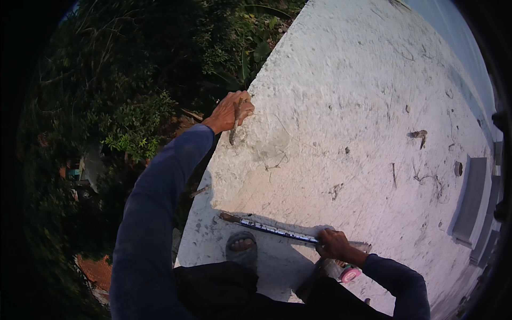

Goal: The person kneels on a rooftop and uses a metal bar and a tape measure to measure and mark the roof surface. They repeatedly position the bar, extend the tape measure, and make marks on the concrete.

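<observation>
My left hand (234,111) is closed at the edge of a rough whitish concrete slab (320,133). From its fingers sticks out a thin brown rod-like piece (232,137), whose far part is hidden by the hand. Lower down, my right hand (333,244) grips a long, narrow blue-and-white bar (277,230) near its right end. The bar lies low over the slab, its brown left end (229,217) close to the slab's edge. Under my right forearm is a round pink-and-white object (349,274), partly covered.
Past the slab's left edge is a drop with dark trees and shrubs (130,125) and an orange roof (96,271) far below. My sandalled foot (242,246) stands near that edge. Twigs and a curled dry leaf (420,137) litter the slab; grey blocks (471,200) lie right.
</observation>
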